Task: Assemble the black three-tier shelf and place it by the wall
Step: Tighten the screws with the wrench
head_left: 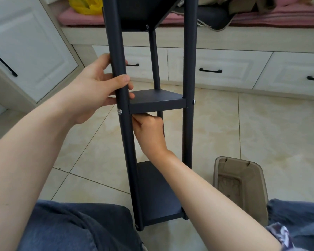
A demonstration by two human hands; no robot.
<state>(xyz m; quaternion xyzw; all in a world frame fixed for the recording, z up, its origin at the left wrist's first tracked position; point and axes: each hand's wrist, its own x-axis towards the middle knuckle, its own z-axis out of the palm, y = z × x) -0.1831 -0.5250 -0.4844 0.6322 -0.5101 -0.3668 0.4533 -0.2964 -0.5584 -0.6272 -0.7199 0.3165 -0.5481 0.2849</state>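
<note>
Three tiers sit fixed between the posts of the black shelf (188, 69), so assembly looks near complete; any final tightening and placement by the wall remain. The unit rests between the knees, long axis running 6 to 12 o'clock, far end leaning away. Left hand (96, 84) wraps the 9 o'clock post. Right hand (150, 131), under the middle tier (157, 101), has curled fingers; what they hold cannot be told. Screw heads (119, 111) show on the front posts.
</note>
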